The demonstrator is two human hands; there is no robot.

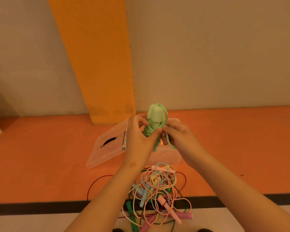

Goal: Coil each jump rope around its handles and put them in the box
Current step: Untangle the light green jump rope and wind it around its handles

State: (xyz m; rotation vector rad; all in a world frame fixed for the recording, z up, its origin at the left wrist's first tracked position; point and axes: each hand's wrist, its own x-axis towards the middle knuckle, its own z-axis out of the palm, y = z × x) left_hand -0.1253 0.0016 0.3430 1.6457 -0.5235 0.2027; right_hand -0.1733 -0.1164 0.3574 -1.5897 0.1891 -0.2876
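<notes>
A light green jump rope (155, 117) is held upright above the box, its two handles together and its cord wound around them. My left hand (139, 136) grips the handles and the coil. My right hand (177, 136) pinches the loose end of the green cord beside the coil. The clear plastic box (167, 156) sits on the orange floor right behind my hands, mostly hidden by them. A tangled pile of jump ropes (157, 191) in pink, blue, yellow, green and dark red lies on the floor in front of the box.
The clear box lid (107, 148) leans against the box's left side. An orange pillar (97, 64) and a beige wall stand behind. A black stripe (40, 207) crosses the floor near me, with white floor on my side.
</notes>
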